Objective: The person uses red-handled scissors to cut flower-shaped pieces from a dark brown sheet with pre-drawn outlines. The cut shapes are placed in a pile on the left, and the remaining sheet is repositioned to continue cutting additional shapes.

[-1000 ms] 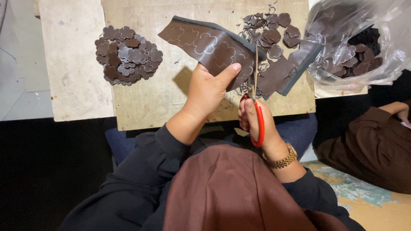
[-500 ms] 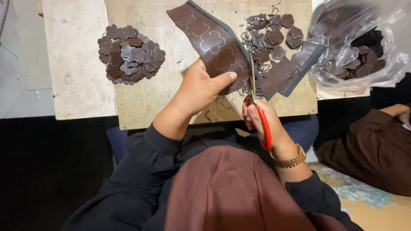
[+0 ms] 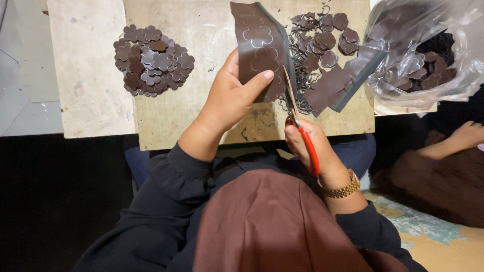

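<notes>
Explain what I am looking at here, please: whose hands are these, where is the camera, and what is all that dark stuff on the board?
There is no machine here. The camera sits on a person's head and looks down at their own two bare hands. The left hand holds up a dark brown leather-like sheet with flower outlines traced on it. The right hand, with a gold-coloured wristwatch, has red-handled scissors in its grip, blades at the sheet's edge. Underneath lies a worn wooden board. On its left is a pile of cut-out brown flower shapes; on its right, more flowers among curly offcuts. A clear plastic bag holding more brown pieces sits far right. The brown sleeve at the right edge belongs to another person.
</notes>
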